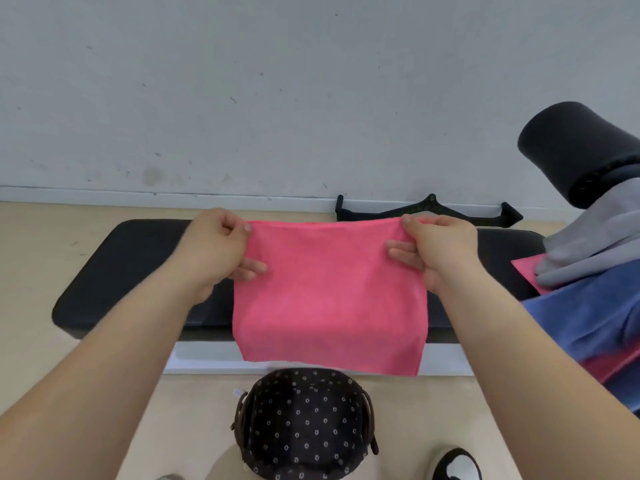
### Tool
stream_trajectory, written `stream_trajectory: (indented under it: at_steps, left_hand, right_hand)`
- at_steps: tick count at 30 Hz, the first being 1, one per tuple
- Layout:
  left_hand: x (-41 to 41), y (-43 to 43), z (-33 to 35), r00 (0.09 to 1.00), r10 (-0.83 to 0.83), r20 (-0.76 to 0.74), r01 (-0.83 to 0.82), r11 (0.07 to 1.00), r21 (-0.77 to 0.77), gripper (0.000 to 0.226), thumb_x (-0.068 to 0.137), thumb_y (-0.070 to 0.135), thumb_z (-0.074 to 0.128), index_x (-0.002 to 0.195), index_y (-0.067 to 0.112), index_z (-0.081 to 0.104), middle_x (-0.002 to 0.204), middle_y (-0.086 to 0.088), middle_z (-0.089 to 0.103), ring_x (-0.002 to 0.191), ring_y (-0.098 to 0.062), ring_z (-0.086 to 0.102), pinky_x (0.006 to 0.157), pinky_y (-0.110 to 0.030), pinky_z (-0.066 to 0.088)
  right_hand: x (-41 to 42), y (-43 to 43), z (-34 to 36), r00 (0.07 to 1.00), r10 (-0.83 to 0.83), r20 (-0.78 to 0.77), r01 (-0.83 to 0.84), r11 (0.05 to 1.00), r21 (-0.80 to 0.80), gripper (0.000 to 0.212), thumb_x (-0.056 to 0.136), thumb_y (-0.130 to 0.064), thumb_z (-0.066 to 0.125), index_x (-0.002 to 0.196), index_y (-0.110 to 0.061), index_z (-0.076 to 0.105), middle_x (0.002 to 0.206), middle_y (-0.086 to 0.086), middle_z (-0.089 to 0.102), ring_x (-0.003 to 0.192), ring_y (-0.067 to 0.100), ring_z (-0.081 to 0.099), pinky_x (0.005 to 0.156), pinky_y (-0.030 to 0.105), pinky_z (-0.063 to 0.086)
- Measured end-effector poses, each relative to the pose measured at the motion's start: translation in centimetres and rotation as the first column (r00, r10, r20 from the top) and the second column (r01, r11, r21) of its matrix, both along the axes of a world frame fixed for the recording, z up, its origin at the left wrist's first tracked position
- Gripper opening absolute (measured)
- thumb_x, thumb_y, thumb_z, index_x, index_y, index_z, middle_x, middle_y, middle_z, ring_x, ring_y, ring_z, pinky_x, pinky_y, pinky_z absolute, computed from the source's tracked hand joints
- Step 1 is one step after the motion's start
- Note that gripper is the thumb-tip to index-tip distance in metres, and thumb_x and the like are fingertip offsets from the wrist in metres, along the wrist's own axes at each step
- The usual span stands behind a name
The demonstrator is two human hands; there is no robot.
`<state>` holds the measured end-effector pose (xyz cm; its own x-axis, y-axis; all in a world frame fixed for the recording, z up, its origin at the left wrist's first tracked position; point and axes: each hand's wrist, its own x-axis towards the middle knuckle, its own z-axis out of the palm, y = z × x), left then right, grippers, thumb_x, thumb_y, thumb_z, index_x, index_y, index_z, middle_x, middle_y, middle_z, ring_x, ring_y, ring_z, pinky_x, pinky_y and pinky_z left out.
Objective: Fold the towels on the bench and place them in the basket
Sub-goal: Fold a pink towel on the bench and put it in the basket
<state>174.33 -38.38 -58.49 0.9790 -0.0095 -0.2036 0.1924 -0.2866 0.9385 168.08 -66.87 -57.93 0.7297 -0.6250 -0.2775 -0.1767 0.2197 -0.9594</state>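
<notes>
pink towel [329, 299] pinched at far corners, left hand [211, 247] + right hand [436, 251] | hangs limp, soft, light | hold by corners | basket [304, 427] near, below

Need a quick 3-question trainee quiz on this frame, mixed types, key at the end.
1. Fill in: the left hand and right hand each pinch a top ___ of the pink cloth towel.
2. Where is the dark flower-print fabric basket? A on the black padded bench; B on the floor in front of the bench, below the towel; C hanging from the right hand.
3. True or false: the pile of grey and blue towels sits at the bench's left end.
Key: 1 corner; 2 B; 3 false, it sits at the right end.
</notes>
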Motion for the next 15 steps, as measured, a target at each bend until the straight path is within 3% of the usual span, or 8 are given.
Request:
stream_trajectory:
  at_steps: [4, 9, 11, 13, 15]
  left_hand:
    - [3.2, -1.7, -3.0, 0.989, 0.098, -0.110, -0.110, 0.988, -0.111, 0.013, 0.108, 0.018, 0.052, 0.111, 0.005, 0.056, 0.097, -0.027, 0.073, 0.069, -0.028, 0.079, 0.056, -0.029, 0.064]
    - [6.9, -3.2, -5.0, 0.983, 0.184, 0.015, -0.180, 0.976, -0.124, 0.011, 0.106, 0.015, 0.056, 0.109, 0.004, 0.057, 0.108, -0.022, 0.070, 0.077, -0.021, 0.079, 0.070, -0.028, 0.065]
    - [7.7, -3.6, -5.3, 0.980, 0.193, 0.047, -0.187, 0.975, -0.121, 0.010, 0.105, 0.013, 0.057, 0.110, 0.004, 0.059, 0.111, -0.020, 0.069, 0.083, -0.020, 0.079, 0.080, -0.031, 0.064]
    - [8.2, -3.5, -5.4, 0.988, 0.148, 0.050, -0.142, 0.984, -0.104, 0.019, 0.102, 0.011, 0.061, 0.121, 0.008, 0.059, 0.123, -0.014, 0.065, 0.092, -0.020, 0.076, 0.091, -0.036, 0.061]
    - [8.2, -3.0, -5.2, 0.993, 0.071, 0.095, -0.072, 0.997, 0.008, 0.042, 0.097, 0.016, 0.067, 0.137, 0.019, 0.055, 0.138, -0.002, 0.057, 0.105, -0.019, 0.071, 0.099, -0.039, 0.057]
  right_hand:
    - [3.0, -0.9, -3.1, 0.997, -0.042, -0.066, 0.033, 0.989, -0.142, 0.013, 0.088, -0.009, 0.080, 0.091, -0.009, 0.067, 0.091, 0.018, 0.076, 0.066, 0.024, 0.077, 0.056, 0.032, 0.062]
    - [6.2, -1.8, -5.4, 0.999, 0.007, -0.036, -0.015, 0.975, -0.224, 0.005, 0.090, -0.012, 0.077, 0.088, -0.014, 0.074, 0.076, 0.003, 0.077, 0.081, 0.024, 0.078, 0.077, 0.036, 0.064]
    - [7.0, -1.8, -6.0, 0.998, 0.056, -0.010, -0.057, 0.975, -0.213, 0.012, 0.095, -0.009, 0.070, 0.105, -0.013, 0.074, 0.091, 0.001, 0.077, 0.085, 0.019, 0.077, 0.087, 0.035, 0.062]
    - [7.3, -1.9, -6.2, 0.996, 0.092, 0.011, -0.088, 0.978, -0.190, 0.040, 0.097, -0.005, 0.065, 0.136, -0.014, 0.063, 0.121, -0.004, 0.067, 0.089, 0.013, 0.076, 0.092, 0.033, 0.060]
    - [6.8, -2.1, -5.7, 0.995, 0.099, 0.021, -0.092, 0.971, -0.222, 0.053, 0.096, -0.006, 0.064, 0.145, -0.024, 0.054, 0.118, -0.017, 0.061, 0.090, 0.011, 0.075, 0.093, 0.035, 0.060]
